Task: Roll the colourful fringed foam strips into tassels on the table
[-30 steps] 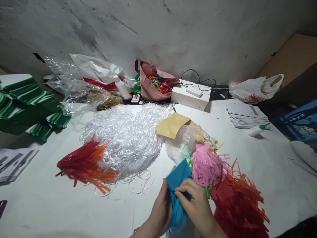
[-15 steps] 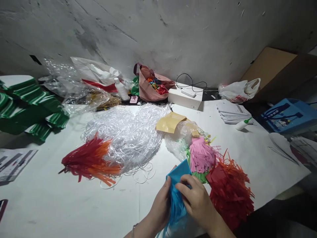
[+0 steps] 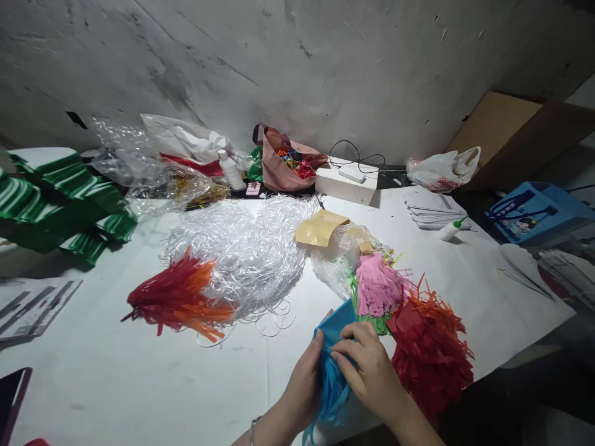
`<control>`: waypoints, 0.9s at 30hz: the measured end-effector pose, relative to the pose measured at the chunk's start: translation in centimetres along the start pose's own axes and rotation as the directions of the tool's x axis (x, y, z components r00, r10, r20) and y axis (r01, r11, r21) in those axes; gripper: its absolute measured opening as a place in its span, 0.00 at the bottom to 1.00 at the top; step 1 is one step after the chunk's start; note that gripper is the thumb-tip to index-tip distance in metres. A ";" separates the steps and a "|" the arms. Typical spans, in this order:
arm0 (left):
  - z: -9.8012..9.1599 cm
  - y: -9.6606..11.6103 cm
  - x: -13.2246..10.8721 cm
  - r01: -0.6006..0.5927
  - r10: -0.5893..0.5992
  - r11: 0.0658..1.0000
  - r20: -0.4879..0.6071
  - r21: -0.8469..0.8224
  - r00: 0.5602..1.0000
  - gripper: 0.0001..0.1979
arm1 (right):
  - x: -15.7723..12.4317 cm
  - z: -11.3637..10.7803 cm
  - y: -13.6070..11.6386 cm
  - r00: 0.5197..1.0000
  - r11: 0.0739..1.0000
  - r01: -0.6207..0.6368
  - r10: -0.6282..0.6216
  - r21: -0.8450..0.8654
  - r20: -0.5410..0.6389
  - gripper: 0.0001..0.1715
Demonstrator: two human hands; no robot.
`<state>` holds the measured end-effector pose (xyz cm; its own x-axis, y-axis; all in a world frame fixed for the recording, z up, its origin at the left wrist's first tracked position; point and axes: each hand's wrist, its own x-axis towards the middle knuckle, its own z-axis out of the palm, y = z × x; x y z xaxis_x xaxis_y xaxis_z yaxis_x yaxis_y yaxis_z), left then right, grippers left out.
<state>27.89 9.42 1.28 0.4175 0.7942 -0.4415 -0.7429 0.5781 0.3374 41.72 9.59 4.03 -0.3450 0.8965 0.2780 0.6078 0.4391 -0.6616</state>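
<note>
A blue tissue paper tassel (image 3: 333, 384), its lower part cut into strips and its top an uncut band, hangs over the table's front edge. My left hand (image 3: 304, 384) is closed around its left side, thumb on the front of the band. With fingers bent together, my right hand (image 3: 369, 365) pinches at the strips just below the band; the exact strip is hidden. Right of my hands lies a heap of red and orange fringed tissue paper (image 3: 432, 353). Pink fringed paper (image 3: 379, 282) over green lies just beyond.
A red-orange tassel (image 3: 174, 294) rests by a tangle of white string (image 3: 251, 248). Green-edged stacks (image 3: 69, 204) stand at left. Along the wall are a pink bag (image 3: 283, 164), a white box (image 3: 346, 186) and a white bottle (image 3: 231, 170). A glue bottle (image 3: 450, 230) lies at right.
The view has shifted slightly, bringing more of a dark red-edged object into the lower left. My right fingers have moved a little on the blue strips; both hands keep their hold.
</note>
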 end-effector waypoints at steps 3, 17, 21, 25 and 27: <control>-0.4 0.0 -0.5 -0.039 0.038 0.997 0.015 0.072 0.999 0.30 | -0.1 -0.1 0.0 0.996 0.991 -0.085 0.087 0.105 -0.016 0.06; -0.9 0.9 -0.8 -0.209 0.295 0.725 -0.022 0.657 0.955 0.14 | -1.6 0.7 -1.1 0.991 0.963 0.070 -0.097 -0.260 -0.095 0.33; -0.1 0.8 -0.8 -0.242 0.311 0.610 0.053 0.755 0.949 0.15 | -1.6 2.9 -0.8 0.987 0.923 -0.033 -0.031 -0.384 -0.159 0.37; -0.4 1.1 -0.7 -0.259 0.318 0.448 0.118 0.856 0.941 0.17 | -1.1 3.2 0.4 0.982 0.925 -0.043 -0.031 -0.377 -0.188 0.31; -0.9 1.8 -0.6 -0.262 0.288 0.353 0.162 0.898 0.944 0.18 | -0.9 2.0 0.8 0.993 0.948 -0.053 0.017 -0.314 -0.117 0.29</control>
<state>25.80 9.79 1.39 0.2645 0.9465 -0.1848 0.0980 0.1643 0.9815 41.04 9.00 1.84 -0.2484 0.9047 0.3461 0.8191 0.3869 -0.4234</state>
